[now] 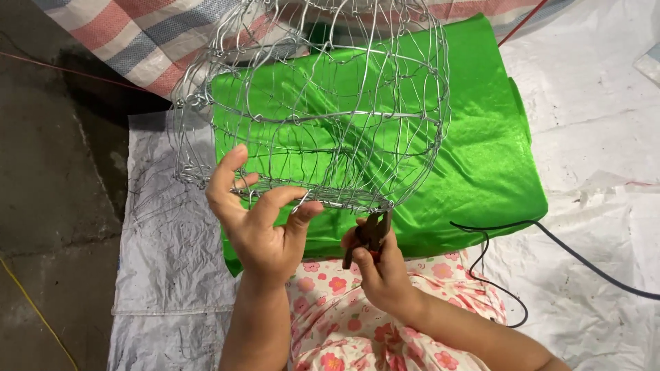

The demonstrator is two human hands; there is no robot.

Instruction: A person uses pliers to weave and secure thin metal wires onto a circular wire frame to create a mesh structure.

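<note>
Gripping wire frame near rim with left hand, over green cloth. Right hand closing around pliers just right. Looking light, springy, easily bent; holding by rim wire.

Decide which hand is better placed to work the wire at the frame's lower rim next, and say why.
Probably the right hand: it holds the pliers with their tip at the rim of the wire frame. The left hand grips that rim, steadying it.
</note>
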